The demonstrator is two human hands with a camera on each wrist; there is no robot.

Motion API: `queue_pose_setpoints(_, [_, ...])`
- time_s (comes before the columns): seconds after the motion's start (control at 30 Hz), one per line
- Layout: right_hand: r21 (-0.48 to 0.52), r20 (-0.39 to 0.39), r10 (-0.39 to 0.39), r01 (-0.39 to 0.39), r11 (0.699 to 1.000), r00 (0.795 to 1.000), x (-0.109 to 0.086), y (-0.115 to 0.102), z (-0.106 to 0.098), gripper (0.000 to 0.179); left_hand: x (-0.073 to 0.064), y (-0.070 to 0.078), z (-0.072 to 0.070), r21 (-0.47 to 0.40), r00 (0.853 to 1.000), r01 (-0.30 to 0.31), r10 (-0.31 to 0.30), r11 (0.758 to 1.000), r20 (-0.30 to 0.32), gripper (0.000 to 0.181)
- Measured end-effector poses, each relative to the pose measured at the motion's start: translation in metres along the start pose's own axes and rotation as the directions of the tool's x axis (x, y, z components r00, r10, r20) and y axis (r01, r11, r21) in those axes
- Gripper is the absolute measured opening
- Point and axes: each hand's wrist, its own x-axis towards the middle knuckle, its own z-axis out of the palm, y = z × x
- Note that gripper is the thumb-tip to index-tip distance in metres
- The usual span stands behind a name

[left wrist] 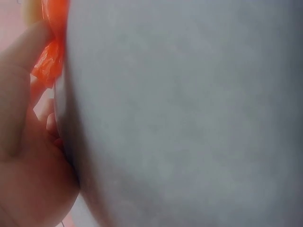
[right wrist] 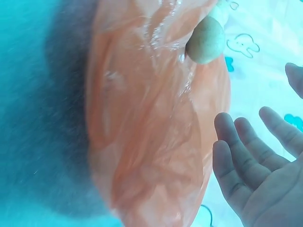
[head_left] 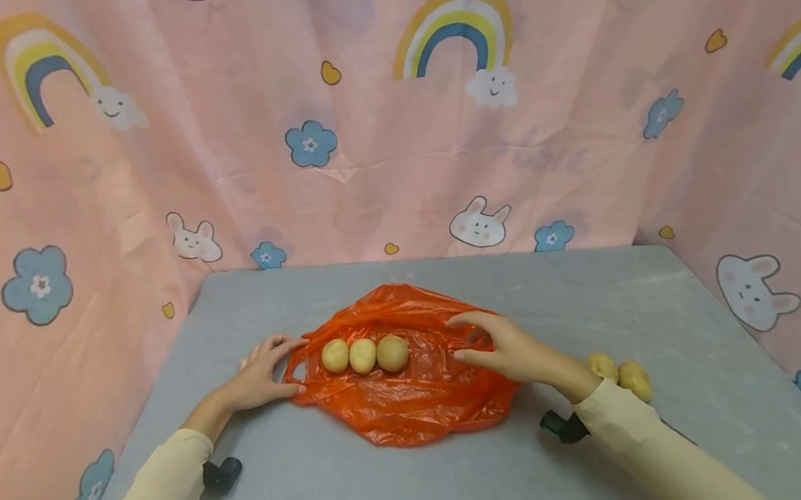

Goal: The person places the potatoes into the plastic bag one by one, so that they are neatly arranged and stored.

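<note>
An orange plastic bag (head_left: 420,405) lies spread on the grey table. Three potatoes (head_left: 363,356) sit in a row on it, left of its middle. My left hand (head_left: 263,373) is at the bag's left end by the handle hole, thumb and fingers spread apart and touching its edge. In the left wrist view the thumb (left wrist: 33,45) meets the orange plastic (left wrist: 53,61). Over the bag's right part hovers my right hand (head_left: 503,345), fingers apart and holding nothing. The right wrist view has this hand (right wrist: 265,175) beside the bag (right wrist: 147,113), with a potato (right wrist: 206,40) beyond.
Two more potatoes (head_left: 618,376) lie on the table at the right, next to the right forearm. Dark wrist-camera mounts (head_left: 564,426) stick out by both cuffs. Pink patterned cloth (head_left: 391,125) hangs behind and at both sides of the grey table (head_left: 305,477).
</note>
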Motion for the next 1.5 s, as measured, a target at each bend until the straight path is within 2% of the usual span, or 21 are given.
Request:
queue_pose_setpoints(0.23, [-0.015, -0.027, 0.0, 0.0, 1.0, 1.0, -0.02, 0.009, -0.011, 0.048, 0.001, 0.002, 0.0, 0.004, 1.0, -0.001, 0.001, 1.0, 0.016, 0.073])
queue_pose_setpoints(0.43, [-0.038, -0.1, 0.025, -0.029, 0.999, 0.995, -0.046, 0.016, -0.028, 0.046, 0.005, 0.004, 0.0, -0.007, 1.0, 0.02, -0.019, 1.0, 0.021, 0.075])
queue_pose_setpoints(0.6, [-0.06, -0.14, 0.041, -0.05, 0.997, 0.989, -0.065, 0.026, -0.036, 0.045, 0.004, 0.003, 0.0, 0.005, 1.0, 0.008, -0.008, 1.0, 0.014, 0.075])
queue_pose_setpoints(0.77, [-0.067, -0.177, 0.055, -0.068, 0.995, 0.983, -0.076, 0.038, -0.038, 0.042, 0.001, 0.001, 0.001, 0.011, 1.0, 0.002, -0.002, 1.0, 0.005, 0.074])
queue_pose_setpoints(1.03, [-0.086, -0.219, 0.168, -0.19, 0.978, 0.961, -0.096, 0.054, -0.051, 0.046, -0.001, -0.002, 0.005, 0.022, 1.0, -0.001, 0.001, 1.0, -0.009, 0.073])
queue_pose_setpoints(1.3, [-0.119, -0.251, 0.174, -0.209, 0.971, 0.952, -0.114, 0.083, -0.06, 0.046, 0.0, -0.001, 0.003, 0.031, 1.0, -0.009, 0.009, 0.999, -0.012, 0.073])
queue_pose_setpoints(1.5, [-0.17, -0.273, 0.179, -0.231, 0.958, 0.945, -0.12, 0.095, -0.065, 0.047, 0.0, -0.002, 0.002, 0.024, 1.0, -0.003, 0.003, 1.0, -0.008, 0.073])
